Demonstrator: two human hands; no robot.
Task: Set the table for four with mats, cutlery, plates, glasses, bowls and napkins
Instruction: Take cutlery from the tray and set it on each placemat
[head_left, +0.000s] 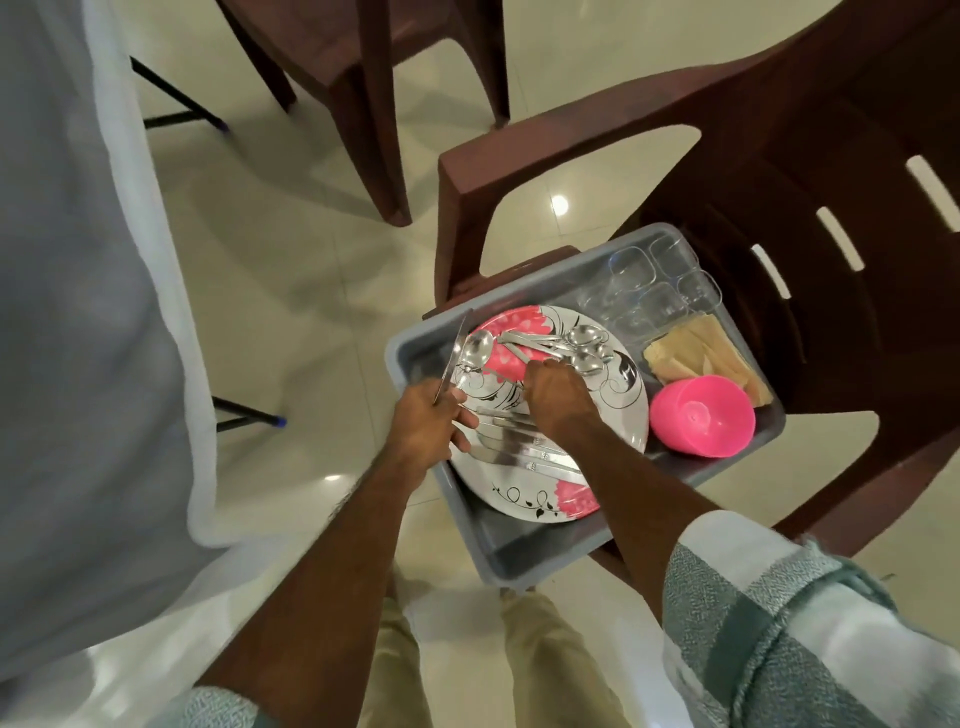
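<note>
Standing over a grey plastic tub (415, 358) that is resting on the seat of a brown plastic chair (779, 156), a person is reaching into it with both hands. The left hand (423, 423) is hovering over the tub's near-left edge, its fingers curling around the handles of a knife (453, 358) and a spoon (475, 353), both pointing up and away toward the tub's far-left corner. The right hand (558, 397) is lying over the middle of the floral plate (618, 395), fingers bunching together and pressing down among a cluster of spoons (582, 345) on the plate's far side; whether it is actually gripping one, I cannot tell. More knives (519, 452) are lying side by side on the plate's near half, partly running under the right wrist. The plate is filling the left and middle part of the tub. Clear glasses (649, 291) are standing together in the tub's far-right corner, folded beige napkins (701, 358) are lying along the right edge just beside them, and a pink bowl (701, 415) is sitting toward the near-right corner, touching the plate's rim. A table draped in white cloth (88, 312) is filling the left side of the view, well apart from the tub.
</note>
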